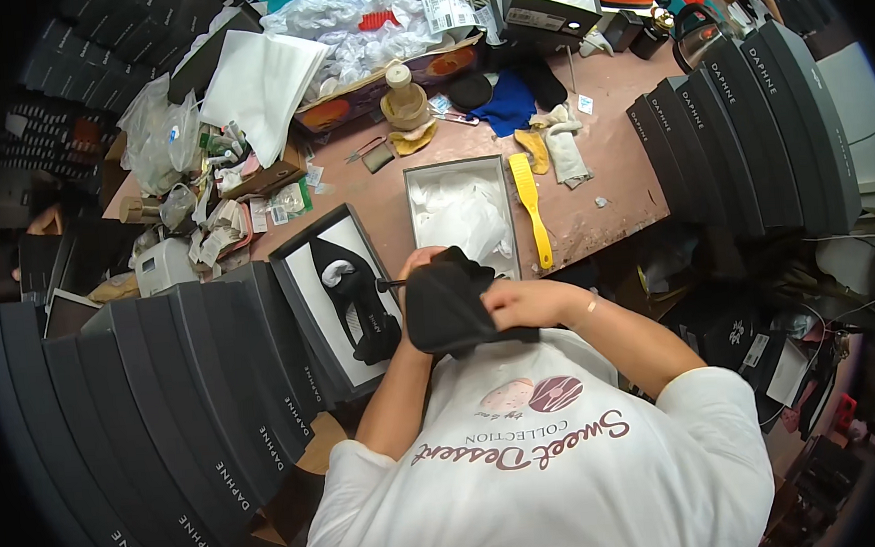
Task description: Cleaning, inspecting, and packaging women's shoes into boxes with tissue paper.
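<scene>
Evidently, the left hand [423, 260] and right hand [516, 304] are grasping a still-unboxed black item [448, 306]; left of them, a black shoe [361, 298] is already lying in an open box [306, 287].

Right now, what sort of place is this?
Likely a shoe-packing workbench, perhaps in a small workshop or stockroom: dark boxes are stacked on the right, an open box holds black footwear, and crumpled white paper fills another box.

White short-sleeved T-shirt [542, 508]; front bears round pink-and-maroon motifs [553, 395] and dark reddish lettering [514, 457]; light strip [592, 304] marks right wrist [574, 303].
</scene>
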